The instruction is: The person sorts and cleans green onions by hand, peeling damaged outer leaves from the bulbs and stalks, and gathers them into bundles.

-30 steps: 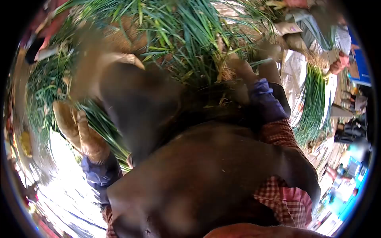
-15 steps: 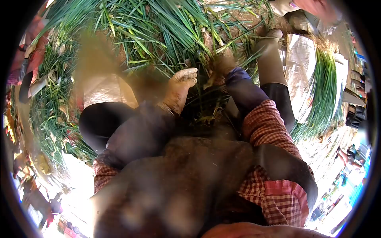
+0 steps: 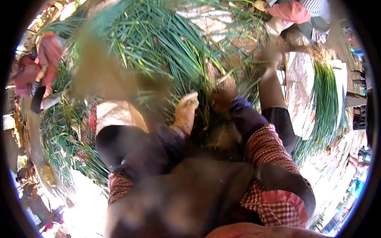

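Note:
My left hand (image 3: 186, 112), in a pale soiled glove, is between my knees with its fingers curled together, beside the green stalks. Whatever it grips, if anything, is too hidden to name. My right hand (image 3: 222, 102) is dark and blurred at the root end of the stalks, just right of my left hand; its fingers cannot be made out. A large loose heap of long green stalks (image 3: 158, 43) spreads in front of both hands. Smudges on the lens blur part of the view.
A neat bundle of green stalks (image 3: 326, 95) with pale roots lies at the right on a white sack (image 3: 297, 91). Other people sit at the upper right (image 3: 291, 12) and upper left (image 3: 49, 59). More greens (image 3: 63, 131) lie beyond my left knee.
My left hand has come from the far left, beside a bundle there, to the middle between my knees. The camera view has shifted as well.

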Available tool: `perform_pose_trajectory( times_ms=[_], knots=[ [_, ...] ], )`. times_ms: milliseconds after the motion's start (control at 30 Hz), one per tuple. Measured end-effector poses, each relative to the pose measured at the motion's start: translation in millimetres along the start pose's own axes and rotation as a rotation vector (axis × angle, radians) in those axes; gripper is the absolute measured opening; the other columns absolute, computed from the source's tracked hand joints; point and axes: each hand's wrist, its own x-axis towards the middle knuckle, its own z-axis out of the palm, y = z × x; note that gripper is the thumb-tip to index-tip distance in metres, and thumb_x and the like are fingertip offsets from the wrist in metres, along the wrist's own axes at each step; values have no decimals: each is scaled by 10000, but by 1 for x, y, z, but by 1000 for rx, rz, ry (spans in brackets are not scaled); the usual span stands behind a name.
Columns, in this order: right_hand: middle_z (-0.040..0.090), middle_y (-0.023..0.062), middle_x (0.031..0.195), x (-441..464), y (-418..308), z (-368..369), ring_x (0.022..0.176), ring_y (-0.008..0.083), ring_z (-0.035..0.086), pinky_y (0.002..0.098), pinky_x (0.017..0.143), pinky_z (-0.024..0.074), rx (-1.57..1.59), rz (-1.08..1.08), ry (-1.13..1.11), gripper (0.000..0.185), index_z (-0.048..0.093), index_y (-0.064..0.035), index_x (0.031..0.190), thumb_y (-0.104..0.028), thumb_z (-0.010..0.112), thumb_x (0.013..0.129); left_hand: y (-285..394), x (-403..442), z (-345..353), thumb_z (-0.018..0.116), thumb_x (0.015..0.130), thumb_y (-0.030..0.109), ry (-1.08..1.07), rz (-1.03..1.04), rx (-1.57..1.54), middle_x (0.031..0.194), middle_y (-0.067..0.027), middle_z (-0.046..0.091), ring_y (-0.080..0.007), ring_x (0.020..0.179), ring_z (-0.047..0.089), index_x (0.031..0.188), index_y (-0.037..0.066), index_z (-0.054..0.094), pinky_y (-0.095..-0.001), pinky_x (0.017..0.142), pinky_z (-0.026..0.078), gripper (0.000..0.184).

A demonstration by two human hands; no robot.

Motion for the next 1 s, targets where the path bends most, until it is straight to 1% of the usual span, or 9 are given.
perform_pose_trajectory(
  times_ms=[67, 167, 233, 300, 367, 433, 600, 833, 1000],
  knots=[
    [651, 172, 877, 40, -14, -32, 779, 315, 645, 401, 689, 530, -33, 149, -811, 236, 672, -88, 881, -261, 553, 774, 4, -3, 3, 582, 831, -7, -32, -25, 18, 1104, -79, 609, -144, 991, 559, 1148, -10, 580, -262, 896, 439, 318],
    [655, 164, 853, 48, 16, -42, 751, 297, 653, 403, 664, 529, -10, 902, -257, 249, 677, -129, 899, -329, 575, 792, 7, -3, 4, 576, 834, -16, -20, -62, 23, 1051, -75, 626, -135, 936, 583, 1114, -26, 594, -252, 863, 467, 282],
    [623, 119, 755, 87, 18, -146, 625, 171, 599, 329, 596, 527, 262, 1346, -371, 219, 645, -104, 937, -293, 554, 875, 0, 3, -3, 565, 841, -28, -26, -35, -3, 1045, -80, 628, -134, 925, 588, 1100, -27, 600, -248, 853, 474, 262],
    [592, 20, 661, 83, 12, -192, 494, 116, 503, 282, 454, 473, 88, 1143, -67, 229, 634, -70, 917, -285, 563, 878, 13, 0, -1, 552, 849, -37, -22, -31, -3, 1037, -81, 630, -135, 908, 592, 1093, -26, 603, -249, 851, 476, 250],
    [604, 17, 679, 92, -6, -204, 481, 120, 492, 274, 434, 456, 274, 1157, -164, 253, 650, -69, 896, -315, 607, 855, 19, 0, 0, 547, 869, -12, 44, -71, 7, 1032, -78, 633, -135, 900, 592, 1092, -20, 606, -250, 826, 479, 231],
    [667, 88, 913, 72, 8, -107, 771, 160, 597, 301, 737, 493, 1342, 943, -66, 405, 662, -56, 1026, -408, 630, 829, 18, -2, -5, 566, 893, 234, -64, 13, 56, 1152, -88, 608, -175, 976, 590, 1185, 59, 576, -328, 882, 441, 341],
    [668, 91, 1012, 87, -94, -142, 888, 175, 616, 304, 815, 478, 2018, 897, 110, 420, 652, -21, 1042, -401, 595, 873, 22, -11, 7, 570, 902, 171, -119, -198, -88, 1072, -54, 600, -169, 973, 584, 1192, 24, 529, -322, 806, 495, 328],
    [683, 60, 923, 106, -118, -121, 857, 139, 602, 277, 781, 478, 1635, 658, 573, 296, 627, -72, 1076, -282, 628, 867, 35, -20, 2, 572, 879, 38, -69, -275, -225, 958, -53, 625, -139, 833, 606, 1095, -9, 566, -257, 749, 523, 222],
    [585, 3, 726, 110, -72, -149, 634, 116, 516, 269, 603, 440, 1701, 946, 648, 200, 599, -93, 901, -287, 622, 856, 21, -16, -3, 570, 884, 45, -196, -137, -32, 1040, -99, 641, -137, 888, 631, 1102, -16, 588, -241, 678, 532, 226]
  ],
)
